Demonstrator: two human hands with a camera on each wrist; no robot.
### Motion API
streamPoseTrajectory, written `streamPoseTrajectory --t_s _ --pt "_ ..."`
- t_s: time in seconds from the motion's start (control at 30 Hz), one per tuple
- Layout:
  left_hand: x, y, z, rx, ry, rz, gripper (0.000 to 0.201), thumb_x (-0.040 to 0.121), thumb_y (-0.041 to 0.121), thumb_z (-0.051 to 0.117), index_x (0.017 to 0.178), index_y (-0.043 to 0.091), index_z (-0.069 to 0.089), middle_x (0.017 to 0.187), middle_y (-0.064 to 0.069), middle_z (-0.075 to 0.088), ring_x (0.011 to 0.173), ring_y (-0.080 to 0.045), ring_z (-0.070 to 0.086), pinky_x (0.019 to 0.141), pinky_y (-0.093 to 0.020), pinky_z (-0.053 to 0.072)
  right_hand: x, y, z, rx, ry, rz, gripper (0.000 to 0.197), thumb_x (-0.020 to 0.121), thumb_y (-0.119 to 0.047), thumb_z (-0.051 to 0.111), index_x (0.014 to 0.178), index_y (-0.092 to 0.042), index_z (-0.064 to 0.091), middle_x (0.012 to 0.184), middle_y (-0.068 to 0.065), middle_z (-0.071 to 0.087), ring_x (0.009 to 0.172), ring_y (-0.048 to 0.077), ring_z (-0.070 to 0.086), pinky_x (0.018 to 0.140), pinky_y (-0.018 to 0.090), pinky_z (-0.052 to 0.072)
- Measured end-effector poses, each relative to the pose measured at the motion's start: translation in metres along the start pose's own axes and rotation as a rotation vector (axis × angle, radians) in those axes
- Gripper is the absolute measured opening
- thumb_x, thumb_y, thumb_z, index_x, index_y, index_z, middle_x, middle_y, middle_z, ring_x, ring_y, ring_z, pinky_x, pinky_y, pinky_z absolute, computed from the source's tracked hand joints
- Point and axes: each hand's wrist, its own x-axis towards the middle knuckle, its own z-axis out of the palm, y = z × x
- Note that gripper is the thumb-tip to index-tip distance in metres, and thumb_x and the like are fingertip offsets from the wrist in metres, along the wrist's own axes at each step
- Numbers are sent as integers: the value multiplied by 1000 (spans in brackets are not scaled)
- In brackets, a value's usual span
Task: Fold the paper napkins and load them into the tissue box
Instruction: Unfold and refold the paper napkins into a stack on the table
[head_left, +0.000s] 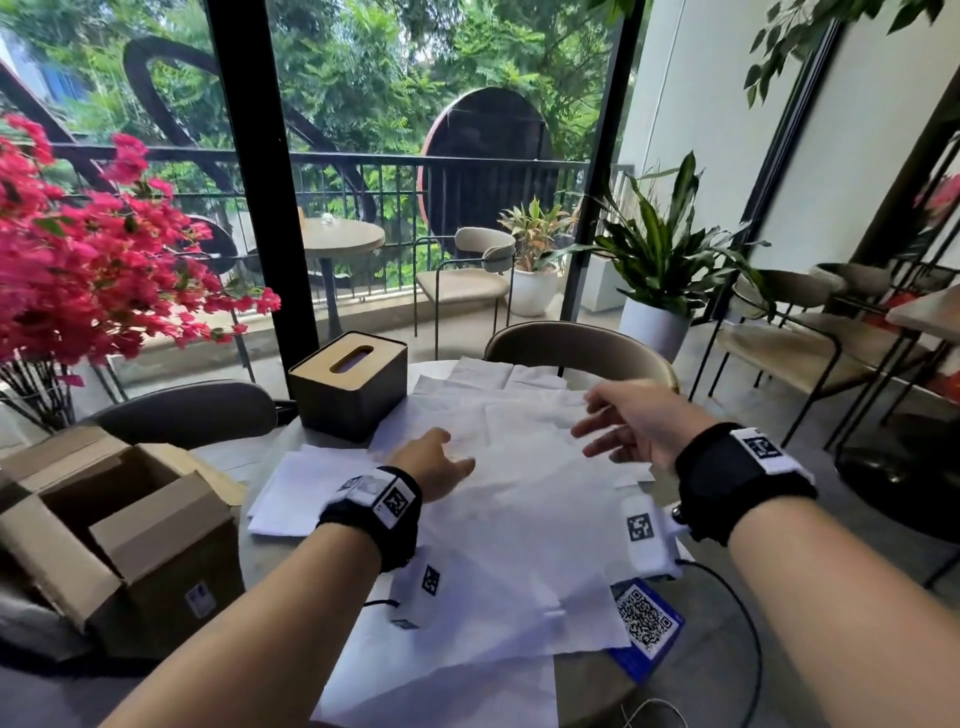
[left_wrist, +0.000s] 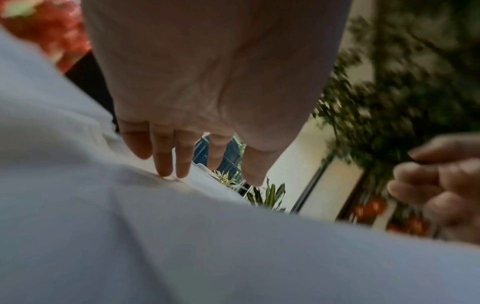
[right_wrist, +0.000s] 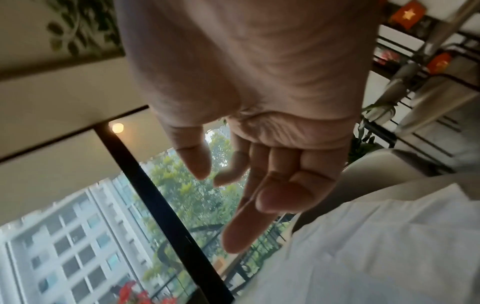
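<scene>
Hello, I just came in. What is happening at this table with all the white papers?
A person is folding paper napkins that lie spread open over the round table. The left hand presses its fingertips on one napkin, while the right hand hovers open above the sheets and holds nothing. The tissue box stands at the far left with nothing showing in its slot. An open cardboard box sits to the left.

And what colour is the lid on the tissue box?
Light wood tan, on a dark tissue box; clearest in the head view.
</scene>
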Motion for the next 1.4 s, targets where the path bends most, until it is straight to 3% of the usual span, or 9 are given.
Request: streamPoseTrajectory --t_s 0.27,0.43,0.6,0.67,0.8,1.03,1.2,1.33,1.4 --pt "14 -8 1 248 -1 -51 57 86 57 70 122 14 62 127 -8 66 118 -32 62 104 -42 47 28 61 4 -405 73 124 34 96 -38 64 111 -8 67 105 13 73 70 22 58 60 26 43" --pt "14 -15 4 259 -12 -57 49 84 51 69 104 6 74 111 -13 75 103 -35 69 89 -38 54 34 76 5 -486 61 129 30 93 -38 70 103 -10 72 85 7 72 59 18 50 52 21 38" --pt "7 -9 0 186 -26 -24 43 87 49 66 90 8 76 97 -8 76 96 -33 70 89 -38 55 38 79 12 -591 41 76 28 92 -34 71 82 -9 74 67 4 65 46 14 47 36 13 29" --pt "3 -3 -6 142 -11 20 33 91 39 66 82 9 74 91 -9 75 92 -32 70 76 -32 50 40 79 14 -611 40 53 27 92 -34 73 87 -7 76 63 1 62 45 11 46 33 12 28" --pt "-7 12 -21 6 44 100 24 98 30 64 89 9 68 87 -7 65 85 -27 62 72 -31 44 41 79 15 -507 33 65 29 89 -30 78 113 -16 69 72 -6 57 58 8 47 35 12 32" --pt "-9 8 -40 -428 23 54 24 102 30 61 83 16 58 78 -3 56 68 -16 51 60 -28 41 45 81 10 -149 -17 103 34 90 -27 77 122 -22 67 75 -4 70 61 12 55 59 27 34" --pt "-32 3 -49 -819 -67 -25 19 107 24 53 110 9 65 97 -12 65 82 -23 63 71 -31 54 41 78 6 69 -87 18 35 95 -11 67 129 -19 62 77 5 75 66 15 68 73 33 44" --pt "-44 2 -55 -977 -103 -42 19 107 24 53 102 12 68 80 -3 74 66 -14 70 61 -28 57 34 72 5 223 -126 9 30 97 -8 63 127 -10 61 79 12 72 64 22 68 63 31 48" --pt "-46 6 -58 -1050 -117 -47 21 106 25 54 108 11 70 85 -4 77 74 -17 72 70 -31 59 30 73 9 200 -144 20 29 97 -14 66 126 -7 62 85 14 72 61 23 65 62 31 48"
